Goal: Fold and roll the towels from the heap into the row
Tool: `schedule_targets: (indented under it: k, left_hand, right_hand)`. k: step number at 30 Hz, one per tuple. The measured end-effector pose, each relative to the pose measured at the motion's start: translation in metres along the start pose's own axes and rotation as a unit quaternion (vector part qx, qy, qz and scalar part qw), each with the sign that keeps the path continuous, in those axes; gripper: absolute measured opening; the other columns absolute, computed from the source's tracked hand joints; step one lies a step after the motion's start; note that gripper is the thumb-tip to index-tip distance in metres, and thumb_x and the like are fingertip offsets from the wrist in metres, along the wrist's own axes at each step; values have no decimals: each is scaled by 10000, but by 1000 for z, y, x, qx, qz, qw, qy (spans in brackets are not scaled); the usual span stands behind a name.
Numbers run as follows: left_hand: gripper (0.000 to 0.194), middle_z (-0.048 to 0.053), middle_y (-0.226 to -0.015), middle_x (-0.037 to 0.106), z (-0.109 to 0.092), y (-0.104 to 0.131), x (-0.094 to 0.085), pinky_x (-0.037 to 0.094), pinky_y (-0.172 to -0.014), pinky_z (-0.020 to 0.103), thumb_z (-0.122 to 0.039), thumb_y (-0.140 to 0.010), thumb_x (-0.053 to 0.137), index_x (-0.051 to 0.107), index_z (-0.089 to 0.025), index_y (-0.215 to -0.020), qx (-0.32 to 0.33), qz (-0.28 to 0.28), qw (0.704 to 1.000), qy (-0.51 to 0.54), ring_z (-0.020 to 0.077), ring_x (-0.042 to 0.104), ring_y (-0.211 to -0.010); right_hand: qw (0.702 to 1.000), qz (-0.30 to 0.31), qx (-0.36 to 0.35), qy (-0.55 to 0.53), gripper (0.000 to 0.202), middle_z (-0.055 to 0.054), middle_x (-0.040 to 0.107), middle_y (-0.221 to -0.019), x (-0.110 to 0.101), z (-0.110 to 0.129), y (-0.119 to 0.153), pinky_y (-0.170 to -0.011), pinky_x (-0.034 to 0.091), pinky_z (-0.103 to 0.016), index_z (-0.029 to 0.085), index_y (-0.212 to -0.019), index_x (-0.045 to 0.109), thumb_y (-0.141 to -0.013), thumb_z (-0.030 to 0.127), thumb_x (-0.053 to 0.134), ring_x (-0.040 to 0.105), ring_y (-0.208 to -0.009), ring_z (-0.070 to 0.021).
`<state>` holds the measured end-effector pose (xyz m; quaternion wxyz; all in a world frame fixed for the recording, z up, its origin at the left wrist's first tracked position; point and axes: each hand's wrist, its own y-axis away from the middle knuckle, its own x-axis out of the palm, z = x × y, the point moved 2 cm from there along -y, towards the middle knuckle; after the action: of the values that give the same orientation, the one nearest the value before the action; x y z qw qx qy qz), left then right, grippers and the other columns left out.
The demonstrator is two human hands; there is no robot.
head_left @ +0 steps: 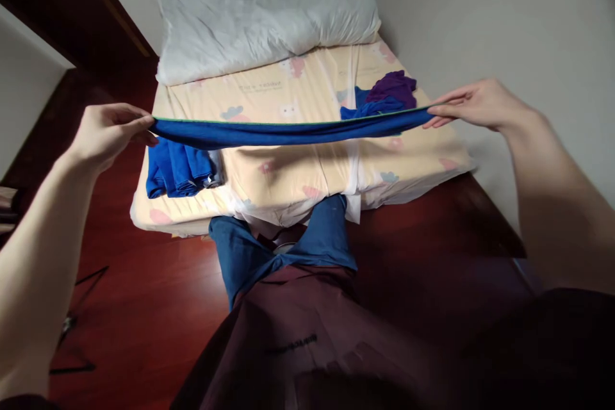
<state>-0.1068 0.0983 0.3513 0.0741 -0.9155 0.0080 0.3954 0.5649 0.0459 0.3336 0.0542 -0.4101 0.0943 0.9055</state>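
Note:
A long blue cloth [288, 133] with a green edge hangs stretched between my hands above the bed. My left hand [113, 131] pinches its left end, thumb against fingers. At the other end, my right hand [473, 104] holds the cloth between thumb and fingers. Beneath the left part of the cloth lie folded blue cloths [173, 170] with a grey one [216, 168] beside them. Behind the right part is a loose heap of blue cloth [362, 106] and purple cloth [394, 88].
The bed [269, 186] has a patterned cream cover, and a large white quilt [264, 6] lies across its far end. A pale wall [504, 19] stands to the right. Black thin legs of a stand [72, 368] show on the floor at lower left.

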Motion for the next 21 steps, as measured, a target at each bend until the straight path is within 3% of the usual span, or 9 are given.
schedule_targets:
  k: [4,9,12,15,17,19,21]
  left_hand:
    - [702,59,-969,609,-10,2,-17,457,-817,460,-471,-907,600,550,150,-1230,-39,51,998,-26,333,645,-1130]
    - [608,51,-950,630,-8,-9,-22,457,-827,457,-410,-933,592,575,145,-1180,-71,96,992,-38,317,655,-1118]
    - [559,51,-923,653,5,-24,0,505,-818,432,-358,-904,690,577,146,-1118,-63,96,993,-5,240,707,-978]
    - [421,49,-841,657,11,-36,40,556,-761,340,-276,-938,685,563,112,-1046,-97,50,991,82,146,721,-751]
    - [283,40,-770,656,7,-46,67,586,-736,321,-224,-953,670,570,33,-1012,-127,29,980,154,134,717,-670]
    - [173,17,-709,637,1,-61,82,616,-725,343,-179,-923,693,572,-57,-937,-135,-23,971,198,147,711,-617]
    - [130,12,-708,637,-7,-82,80,632,-745,358,-159,-902,694,578,-104,-888,-96,-78,971,203,165,724,-629]
  right_hand:
    - [999,9,-4,42,487,-266,777,-977,-18,3,5,-835,592,-356,8,-1121,733,-835,402,705,741,-676,-90]
    - [997,5,8,80,420,-241,786,-988,-32,2,-7,-751,577,-314,93,-994,771,-782,454,741,701,-607,-63]
    - [999,-3,19,36,382,-287,773,-981,-19,1,-25,-746,578,-287,38,-1053,742,-833,350,755,710,-608,-72]
    - [996,-27,44,-73,204,-311,763,-933,11,0,-49,-722,585,-263,-21,-1060,700,-914,121,708,712,-583,-86]
    - [986,-63,64,-141,8,-230,772,-815,29,1,-68,-718,593,-238,17,-901,706,-895,15,711,709,-570,-93]
    - [973,-128,61,-180,138,-121,744,-666,37,2,-88,-720,611,-240,75,-745,694,-836,12,775,707,-559,-116]
    - [959,-206,25,-190,165,-60,714,-597,31,5,-103,-739,631,-279,114,-693,701,-787,84,833,723,-592,-159]
